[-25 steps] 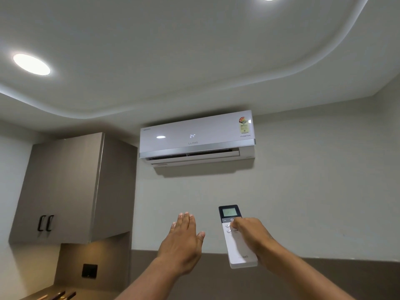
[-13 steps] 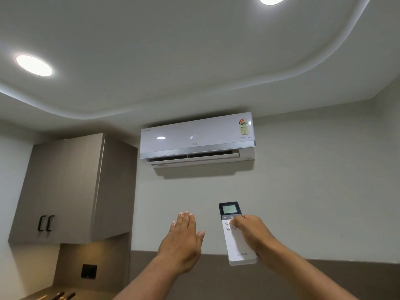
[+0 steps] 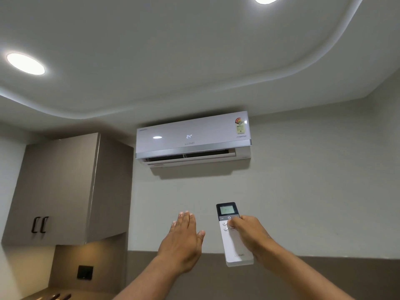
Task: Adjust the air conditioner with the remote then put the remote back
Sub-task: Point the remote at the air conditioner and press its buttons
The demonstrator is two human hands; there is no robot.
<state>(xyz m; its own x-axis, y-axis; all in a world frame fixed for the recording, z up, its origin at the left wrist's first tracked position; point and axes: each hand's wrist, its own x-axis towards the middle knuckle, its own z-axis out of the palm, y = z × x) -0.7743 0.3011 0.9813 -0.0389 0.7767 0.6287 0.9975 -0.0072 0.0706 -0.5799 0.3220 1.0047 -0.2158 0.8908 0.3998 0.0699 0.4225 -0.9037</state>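
A white air conditioner [image 3: 192, 137] hangs high on the wall, its panel lit with "24" and its bottom flap open. My right hand [image 3: 249, 234] holds a long white remote [image 3: 234, 245] with a dark screen at its top, pointed up at the unit; my thumb rests on the buttons just under the screen. My left hand [image 3: 181, 241] floats beside the remote on its left, flat, fingers extended, holding nothing and not touching it.
A grey wall cabinet [image 3: 65, 189] with two black handles hangs at the left. Below it is a dark wall switch plate [image 3: 84, 272]. Two round ceiling lights [image 3: 26, 63] glow above. A dark band [image 3: 324, 276] runs along the lower wall.
My right hand has raised the remote slightly toward the air conditioner. The left hand has stayed flat beside it and the display still reads 24.
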